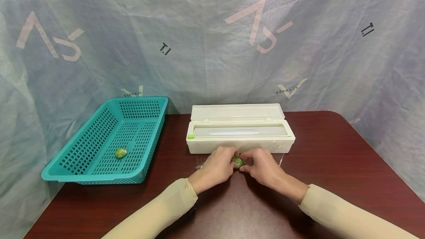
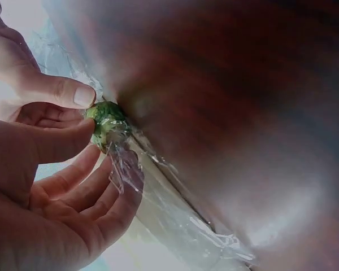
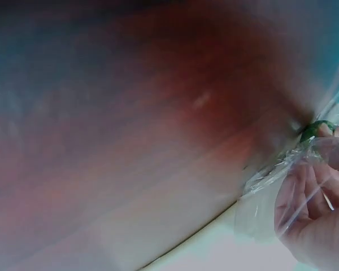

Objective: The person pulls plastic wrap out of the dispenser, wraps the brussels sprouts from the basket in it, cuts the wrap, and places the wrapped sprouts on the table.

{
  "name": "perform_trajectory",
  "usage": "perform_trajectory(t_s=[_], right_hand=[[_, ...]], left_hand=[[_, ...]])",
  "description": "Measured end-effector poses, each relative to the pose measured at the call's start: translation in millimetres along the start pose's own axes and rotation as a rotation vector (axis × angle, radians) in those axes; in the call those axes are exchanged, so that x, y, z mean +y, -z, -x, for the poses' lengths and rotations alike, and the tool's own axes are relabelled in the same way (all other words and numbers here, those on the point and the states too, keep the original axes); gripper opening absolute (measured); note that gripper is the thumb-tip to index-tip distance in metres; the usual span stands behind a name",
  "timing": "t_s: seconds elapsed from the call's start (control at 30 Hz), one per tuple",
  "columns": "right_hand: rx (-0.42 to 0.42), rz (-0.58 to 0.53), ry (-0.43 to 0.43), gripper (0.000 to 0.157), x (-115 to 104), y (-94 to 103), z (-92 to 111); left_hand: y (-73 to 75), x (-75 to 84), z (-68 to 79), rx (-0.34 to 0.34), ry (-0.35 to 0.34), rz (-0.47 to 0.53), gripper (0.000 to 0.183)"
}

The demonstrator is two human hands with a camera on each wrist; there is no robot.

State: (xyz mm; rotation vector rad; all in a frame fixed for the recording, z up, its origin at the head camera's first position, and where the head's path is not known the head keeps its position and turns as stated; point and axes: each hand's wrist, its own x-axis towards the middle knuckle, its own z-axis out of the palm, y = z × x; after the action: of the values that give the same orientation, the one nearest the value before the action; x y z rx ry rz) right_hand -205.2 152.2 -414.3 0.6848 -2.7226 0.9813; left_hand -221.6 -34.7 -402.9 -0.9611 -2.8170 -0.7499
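A Brussels sprout [image 1: 237, 162], green and wrapped in shiny clear cling film [image 2: 214, 234], is held low over the table close to the front of a white film dispenser [image 1: 212, 146]. My left hand [image 1: 216, 165] grips it from the left, thumb on the near side and fingers curled behind. From the right, my right hand [image 1: 263, 167] pinches the same sprout, its thumb pressed near the left thumb in the left wrist view. Film drapes over the left fingers and stretches out to both sides along the dispenser's front.
The dispenser's lid [image 1: 237, 111] stands raised at the back, showing the film roll [image 1: 239, 131] and a small green slider [image 1: 190, 136]. To the left is a teal plastic basket [image 1: 99, 178] with another sprout [image 1: 121, 153] inside. A grey cloth [image 1: 206, 47] hangs behind the dark red table [image 1: 335, 158].
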Motion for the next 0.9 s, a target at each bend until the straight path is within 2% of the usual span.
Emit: perform_trajectory(t_s=[0.17,0.33,0.5,0.9], right_hand=[[-0.011,-0.004,0.028,0.023,1.0,0.9,-3.0],[-0.036,-0.027,0.049,0.023,3.8,0.9,-4.4],[-0.073,-0.051,0.071,0.021,5.5,2.5,-5.1],[-0.14,-0.072,0.11,0.013,6.9,9.0,-6.4]], left_hand=[[0.9,-1.1,-0.9,-0.02,0.017,0.0,0.02],[-1.5,-1.8,-1.9,-0.02,0.014,-0.041,0.027],[-3.9,-1.5,-1.9,-0.011,0.014,-0.071,0.024],[-0.6,5.6,-1.3,-0.056,0.04,-0.093,0.014]])
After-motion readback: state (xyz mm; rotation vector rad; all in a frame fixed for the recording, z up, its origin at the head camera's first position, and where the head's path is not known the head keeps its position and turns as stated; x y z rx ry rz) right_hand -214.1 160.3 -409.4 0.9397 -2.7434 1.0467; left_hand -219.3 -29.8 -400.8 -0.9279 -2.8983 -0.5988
